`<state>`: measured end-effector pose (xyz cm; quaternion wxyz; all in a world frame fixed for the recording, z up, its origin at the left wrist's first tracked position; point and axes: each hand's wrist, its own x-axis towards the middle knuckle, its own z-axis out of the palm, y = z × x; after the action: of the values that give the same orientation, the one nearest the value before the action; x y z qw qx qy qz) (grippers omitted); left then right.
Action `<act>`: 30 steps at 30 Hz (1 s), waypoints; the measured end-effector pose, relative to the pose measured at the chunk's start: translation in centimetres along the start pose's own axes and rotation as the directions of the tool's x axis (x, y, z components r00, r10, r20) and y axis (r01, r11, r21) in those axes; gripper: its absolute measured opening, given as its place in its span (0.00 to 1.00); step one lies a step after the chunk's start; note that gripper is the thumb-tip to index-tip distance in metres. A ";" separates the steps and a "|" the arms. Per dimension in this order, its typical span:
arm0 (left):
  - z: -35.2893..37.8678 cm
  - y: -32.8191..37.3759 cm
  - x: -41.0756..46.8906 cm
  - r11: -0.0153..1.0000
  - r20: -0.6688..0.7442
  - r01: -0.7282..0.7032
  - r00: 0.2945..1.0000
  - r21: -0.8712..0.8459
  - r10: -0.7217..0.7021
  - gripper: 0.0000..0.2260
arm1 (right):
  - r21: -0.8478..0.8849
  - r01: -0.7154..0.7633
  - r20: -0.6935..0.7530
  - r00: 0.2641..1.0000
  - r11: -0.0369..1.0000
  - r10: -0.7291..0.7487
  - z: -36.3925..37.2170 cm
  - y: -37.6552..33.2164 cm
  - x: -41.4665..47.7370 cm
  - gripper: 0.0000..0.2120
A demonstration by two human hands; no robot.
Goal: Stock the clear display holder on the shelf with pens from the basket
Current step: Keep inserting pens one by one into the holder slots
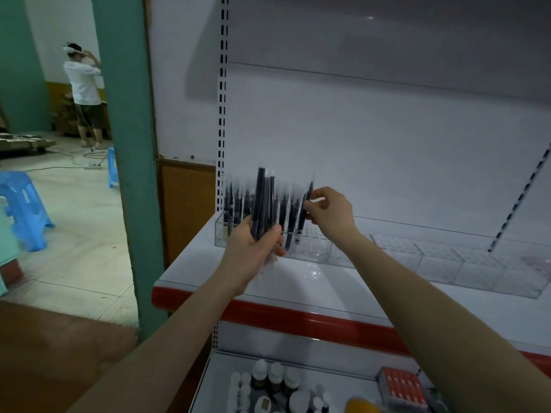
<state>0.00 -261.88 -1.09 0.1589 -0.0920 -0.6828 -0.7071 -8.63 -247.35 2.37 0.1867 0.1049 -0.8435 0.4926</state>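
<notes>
lower shelf: small bottles (275, 377). above, left hand (253, 248), fingers curled round a bundle of black pens (264, 201), upright. right hand (331, 210) pinches 1 pen (304, 210), tip down in clear display holder (316, 254) on the shelf (208, 272); standing pens (235, 201) fill its left end.

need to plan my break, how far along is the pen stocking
Done: the clear holder has standing pens at its left end. In hand: the left hand grips a bundle of pens; the right hand pinches one pen at the holder. Left: its compartments to the right look empty.
</notes>
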 end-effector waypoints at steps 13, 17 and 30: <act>-0.4 -0.4 0.6 0.992 -0.016 -0.010 1.000 0.127 0.013 0.03 | -0.219 -0.012 0.060 0.998 0.976 0.026 0.7 0.7 0.9 0.10; -0.4 -0.3 0.6 0.998 -0.035 -0.011 0.999 0.069 0.014 0.01 | -0.281 -0.011 0.066 0.997 0.960 0.031 0.9 1.3 0.6 0.10; 1.1 1.0 0.0 0.997 0.055 -0.010 0.998 -0.072 0.014 0.03 | 0.339 -0.060 0.097 0.995 0.939 0.029 -2.1 -3.5 -4.7 0.06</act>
<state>0.24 -260.76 -0.05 0.1410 -0.1214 -0.6606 -0.7273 -2.64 -247.27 4.10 0.1160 0.1390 -0.7550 0.6303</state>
